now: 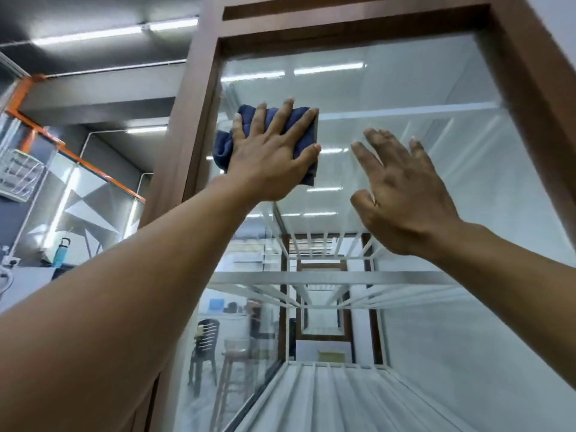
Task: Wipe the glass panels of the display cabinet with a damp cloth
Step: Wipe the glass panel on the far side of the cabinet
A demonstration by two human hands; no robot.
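A tall display cabinet with a brown wooden frame (187, 120) fills the view, seen from below. Its front glass panel (420, 88) reflects ceiling lights. My left hand (274, 154) lies flat with spread fingers on a folded dark blue cloth (226, 148), pressing it against the glass near the upper left corner of the panel. My right hand (402, 194) is raised beside it to the right, fingers apart, holding nothing, close to or on the glass. White slatted shelves (327, 279) show inside the cabinet behind the glass.
To the left, a grey wall with an orange beam (78, 157) and a white wire rack (18, 176). A teal bottle (60, 252) stands on a ledge at lower left. A dark chair (204, 347) and a stool (237, 360) show through the glass.
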